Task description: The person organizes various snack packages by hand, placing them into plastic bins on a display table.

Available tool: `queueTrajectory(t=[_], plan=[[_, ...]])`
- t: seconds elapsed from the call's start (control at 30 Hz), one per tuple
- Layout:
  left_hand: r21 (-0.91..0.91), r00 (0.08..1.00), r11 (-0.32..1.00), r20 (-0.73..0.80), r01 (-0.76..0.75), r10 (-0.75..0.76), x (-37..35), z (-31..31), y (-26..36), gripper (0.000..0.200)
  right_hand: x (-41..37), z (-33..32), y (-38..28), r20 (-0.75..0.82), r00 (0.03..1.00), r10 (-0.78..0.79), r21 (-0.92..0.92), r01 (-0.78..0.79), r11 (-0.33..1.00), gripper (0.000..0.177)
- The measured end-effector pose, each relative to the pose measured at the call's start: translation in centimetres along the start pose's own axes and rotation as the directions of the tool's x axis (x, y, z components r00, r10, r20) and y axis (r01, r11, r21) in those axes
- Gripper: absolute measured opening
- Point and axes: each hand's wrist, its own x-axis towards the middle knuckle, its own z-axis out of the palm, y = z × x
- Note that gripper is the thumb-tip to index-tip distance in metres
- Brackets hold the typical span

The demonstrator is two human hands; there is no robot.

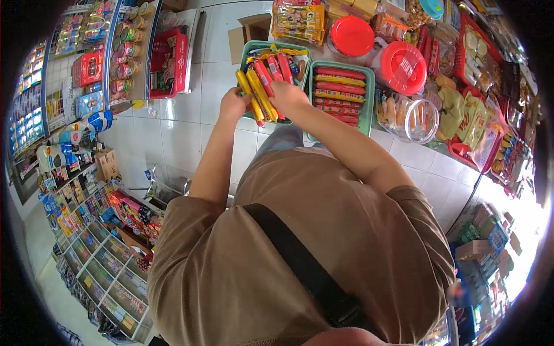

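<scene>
From the head view, a shopper's-eye look down a packed aisle shows a person's two bare hands working slim wrapped sticks above the left green basket (307, 57). The left hand (233, 104) is partly closed, its fingertips at the side of the yellow packets (255, 92); the right hand (289, 97) curls, mostly closed, around the near part of a red packet (264, 78) beside them, its fingertips partly hidden. The packets fan out at a slant over the basket's left side, their near ends reaching toward its near rim, with more red ones lying beyond. Just to the right, the right green basket (369, 106) holds red and yellow sticks (339, 95) laid crosswise in a neat stack. The step in hand appears to be gathering and straightening the loose bunch; handling it calls for even pressure from both sides and long edges brought parallel, lest a slick wrapper slide free.
</scene>
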Motion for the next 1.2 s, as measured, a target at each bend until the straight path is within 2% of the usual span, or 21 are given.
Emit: queueTrajectory(t=[0.1, 0.13, 0.2, 0.23, 0.3, 0.4, 0.43, 0.47, 0.53, 0.6, 0.7, 0.73, 0.83, 0.87, 0.9, 0.97, 1.03, 1.07, 1.13, 1.2], plan=[[-0.105, 0.997, 0.992, -0.040, -0.067, 0.064, -0.4, -0.5, 0.2, 0.044, 1.2, 1.8, 0.4, -0.119, 0.992, 0.042, -0.078, -0.052, 0.996, 0.030], [-0.125, 0.994, 0.987, -0.059, -0.097, 0.090, -1.1, -0.8, 0.7, 0.044, 1.6, 2.0, 0.4, -0.110, 0.993, 0.040, -0.125, -0.054, 0.991, 0.033], [-0.281, 0.990, 0.949, -0.047, -0.144, 0.136, -2.4, -1.0, 1.7, 0.044, 2.0, 1.9, 0.0, -0.091, 0.995, 0.037, -0.216, -0.056, 0.975, 0.039], [-0.357, 0.986, 0.919, -0.046, -0.169, 0.163, -2.8, -1.0, 2.1, 0.044, 1.8, 1.2, -0.1, -0.031, 0.997, 0.072, -0.098, -0.075, 0.992, 0.040], [-0.355, 0.977, 0.911, -0.052, -0.210, 0.205, -2.9, -0.8, 2.5, 0.045, 1.4, -1.2, 0.2, 0.096, 0.989, 0.115, 0.136, -0.128, 0.982, 0.043], [-0.317, 0.969, 0.915, -0.070, -0.249, 0.239, -3.8, -0.3, 3.8, 0.045, -1.4, -2.8, 2.7, 0.098, 0.995, 0.002, 0.522, -0.053, 0.851, 0.049], [-0.302, 0.966, 0.918, -0.078, -0.258, 0.246, -4.2, -0.1, 4.4, 0.044, -3.0, -3.9, 3.6, 0.044, 0.999, -0.006, 0.420, -0.013, 0.907, 0.054], [-0.154, 0.964, 0.952, -0.078, -0.265, 0.256, -4.3, 0.0, 4.8, 0.044, -4.8, -5.1, 4.3, -0.008, 1.000, -0.022, 0.310, 0.023, 0.950, 0.058], [0.151, 0.958, 0.952, -0.073, -0.265, 0.278, -4.4, 0.2, 5.4, 0.044, -8.5, -7.1, 6.0, -0.112, 0.993, -0.029, -0.018, 0.027, 0.999, 0.054], [0.180, 0.956, 0.949, -0.089, -0.259, 0.278, -4.6, 0.7, 5.6, 0.044, -10.6, -7.1, 9.0, -0.070, 0.994, 0.078, -0.254, -0.094, 0.963, 0.051], [0.144, 0.955, 0.952, -0.079, -0.271, 0.284, -4.2, 1.4, 5.2, 0.046, -12.0, -6.2, 12.9, 0.045, 0.997, 0.066, -0.475, -0.037, 0.879, 0.053], [0.117, 0.955, 0.953, -0.074, -0.278, 0.287, -4.1, 1.6, 5.0, 0.046, -12.1, -5.8, 13.3, 0.079, 0.995, 0.063, -0.525, -0.012, 0.851, 0.046], [0.203, 0.909, 0.893, -0.023, -0.403, 0.416, -5.1, 2.4, 6.0, 0.047, -10.6, -2.7, 15.5, 0.066, 0.998, -0.022, -0.600, 0.057, 0.798, 0.039], [0.296, 0.894, 0.845, 0.081, -0.444, 0.441, -6.0, 2.4, 7.2, 0.048, -9.9, -2.3, 16.1, 0.035, 0.999, -0.034, -0.623, 0.048, 0.781, 0.036], [0.302, 0.887, 0.834, 0.159, -0.462, 0.434, -6.2, 2.9, 7.5, 0.046, -9.2, -2.0, 16.5, 0.005, 0.999, -0.049, -0.645, 0.040, 0.763, 0.033], [0.321, 0.800, 0.734, 0.296, -0.598, 0.522, -7.8, 4.3, 8.7, 0.040, -8.4, -2.0, 16.7, -0.034, 0.998, -0.053, -0.659, 0.017, 0.752, 0.031], [0.441, 0.692, 0.537, 0.526, -0.719, 0.495, -8.7, 6.0, 9.5, 0.033, -8.3, -2.5, 16.7, -0.055, 0.998, -0.023, -0.646, -0.018, 0.763, 0.032], [0.512, 0.668, 0.432, 0.619, -0.742, 0.414, -9.4, 7.0, 9.8, 0.039, -8.5, -2.7, 17.0, -0.086, 0.996, -0.013, -0.613, -0.043, 0.789, 0.029], [0.533, 0.593, 0.263, 0.696, -0.804, 0.405, -10.1, 9.8, 9.6, 0.031, -8.7, -3.3, 17.9, -0.145, 0.989, 0.005, -0.548, -0.085, 0.832, 0.025], [0.535, 0.529, 0.119, 0.734, -0.837, 0.426, -9.8, 13.0, 8.6, 0.023, -8.1, -3.7, 18.4, -0.050, 0.989, 0.141, -0.427, -0.149, 0.892, 0.022]])
